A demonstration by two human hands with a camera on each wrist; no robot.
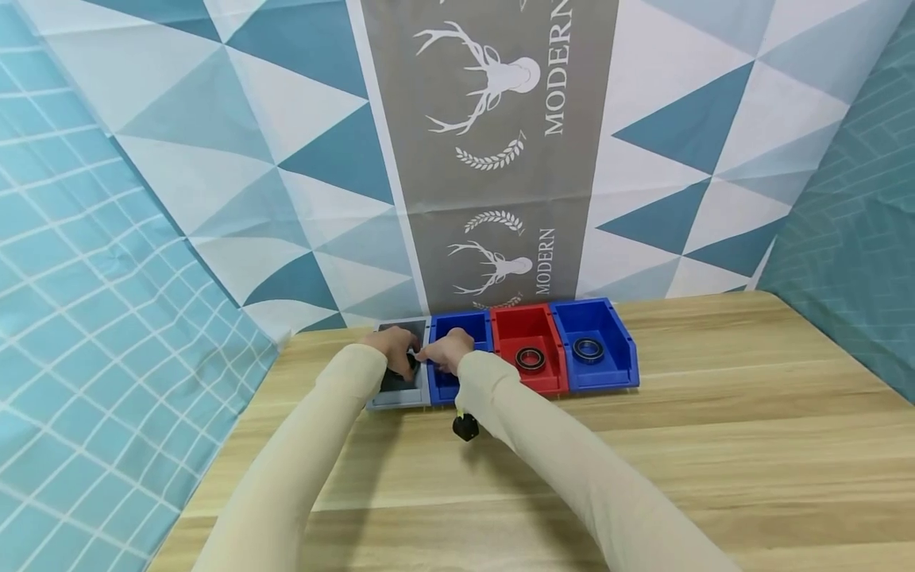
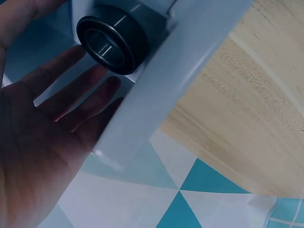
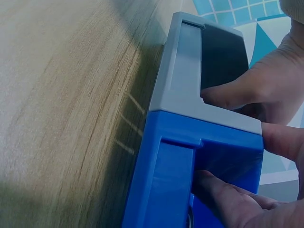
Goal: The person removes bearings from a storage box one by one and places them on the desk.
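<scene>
Four small bins stand in a row at the table's far edge. My left hand reaches into the grey bin at the left end. In the left wrist view its palm is open, and the straight fingers lie next to a black bearing ring inside the grey bin. My right hand is over the neighbouring blue bin. Its fingers rest on that blue bin, beside the grey bin. I cannot tell whether the right hand touches the ring.
A red bin with a black bearing and a second blue bin with another bearing stand to the right. Patterned cloth hangs right behind the bins. The wooden table stretches toward me.
</scene>
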